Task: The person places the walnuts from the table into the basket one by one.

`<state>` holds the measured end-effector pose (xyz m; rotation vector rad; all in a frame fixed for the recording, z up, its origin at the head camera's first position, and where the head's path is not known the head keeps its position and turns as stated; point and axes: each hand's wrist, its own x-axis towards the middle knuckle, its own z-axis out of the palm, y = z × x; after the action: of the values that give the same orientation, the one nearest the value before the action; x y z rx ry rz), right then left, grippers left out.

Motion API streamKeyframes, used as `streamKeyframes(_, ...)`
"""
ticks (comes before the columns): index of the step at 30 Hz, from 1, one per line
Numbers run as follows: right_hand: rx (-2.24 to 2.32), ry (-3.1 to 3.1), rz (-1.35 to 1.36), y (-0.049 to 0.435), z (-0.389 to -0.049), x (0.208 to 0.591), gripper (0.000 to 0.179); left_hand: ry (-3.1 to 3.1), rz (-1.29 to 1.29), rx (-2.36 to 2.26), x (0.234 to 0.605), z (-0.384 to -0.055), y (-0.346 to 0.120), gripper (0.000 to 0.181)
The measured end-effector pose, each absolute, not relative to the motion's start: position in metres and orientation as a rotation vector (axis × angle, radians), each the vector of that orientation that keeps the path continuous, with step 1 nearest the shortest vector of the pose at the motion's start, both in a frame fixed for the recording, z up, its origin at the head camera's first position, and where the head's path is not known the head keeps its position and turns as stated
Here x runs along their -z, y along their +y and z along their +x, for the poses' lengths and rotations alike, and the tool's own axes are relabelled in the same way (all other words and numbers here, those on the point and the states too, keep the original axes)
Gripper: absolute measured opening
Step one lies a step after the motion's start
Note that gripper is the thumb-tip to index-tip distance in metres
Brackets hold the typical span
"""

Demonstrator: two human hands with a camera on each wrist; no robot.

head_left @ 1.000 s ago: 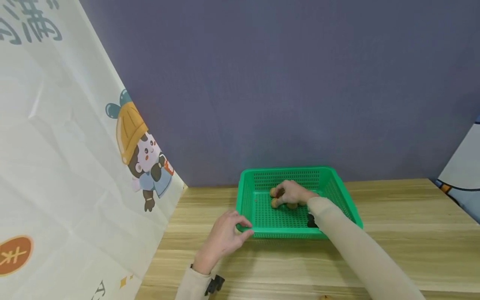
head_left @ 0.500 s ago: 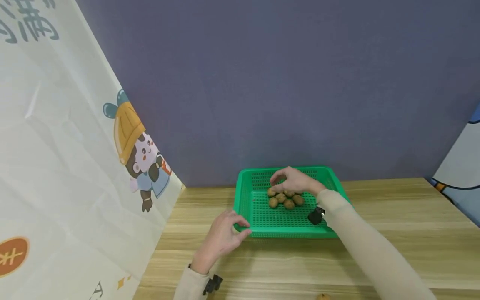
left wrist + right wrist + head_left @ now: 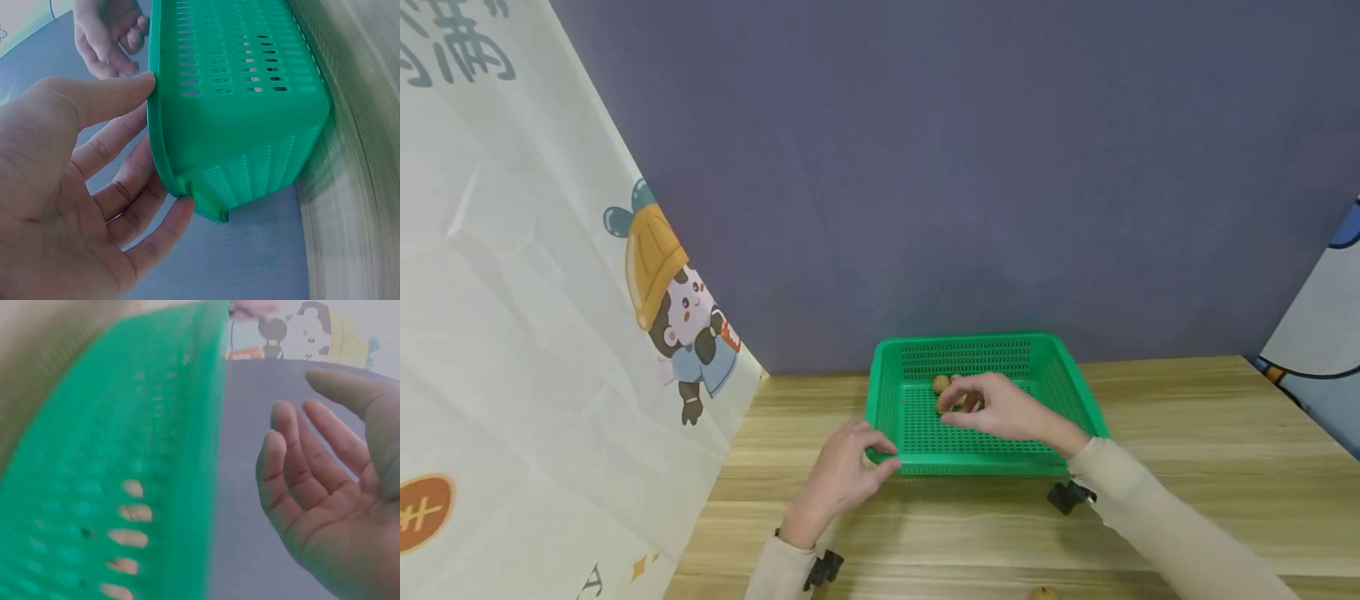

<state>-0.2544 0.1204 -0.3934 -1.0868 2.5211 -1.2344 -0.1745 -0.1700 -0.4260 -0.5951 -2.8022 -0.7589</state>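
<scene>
A green plastic basket [image 3: 1000,463] with slotted walls stands on the wooden table. In the left wrist view my left hand [image 3: 69,187] holds its rim at one corner, thumb [image 3: 134,94] on one side and fingers on the other. Several round brown things that look like walnuts [image 3: 941,384] lie on the basket floor, most of them behind my right hand [image 3: 1000,407]. That hand hovers over the basket, fingers loosely bent. The right wrist view shows nothing in its palm [image 3: 337,531]; the basket wall is blurred beside it.
One more brown round thing [image 3: 1043,593] lies at the bottom edge of the head view. Behind the basket rises a plain grey-blue wall [image 3: 970,183]. A white printed sheet [image 3: 535,333] borders the table [image 3: 940,533] on the left.
My right hand comes up off the brown things, moves back and then toward me over the basket. The pile, uncovered half a second ago, is mostly hidden again. The left hand stays at the rim.
</scene>
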Motion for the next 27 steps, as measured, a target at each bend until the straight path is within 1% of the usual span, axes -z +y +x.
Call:
streamKeyframes(8, 1.386, 2.425, -1.173, 0.129, -0.217, 0.416, 0.014, -2.809, -0.583, 0.775, 0.428, -0.175, -0.170, 0.015)
streamKeyframes(14, 1.470, 2.180, -1.232, 0.138, -0.194, 0.429, 0.016, -2.794, -0.595, 0.773, 0.426, -0.174, -0.170, 0.014)
streamKeyframes(21, 1.446, 1.999, -1.191, 0.154, -0.176, 0.452, 0.021, -2.799, -0.593, 0.777, 0.426, -0.175, -0.170, 0.014)
streamKeyframes(27, 1.435, 1.865, -1.175, 0.170, -0.169, 0.475, 0.023, -2.802, -0.587, 0.780, 0.426, -0.175, -0.170, 0.015)
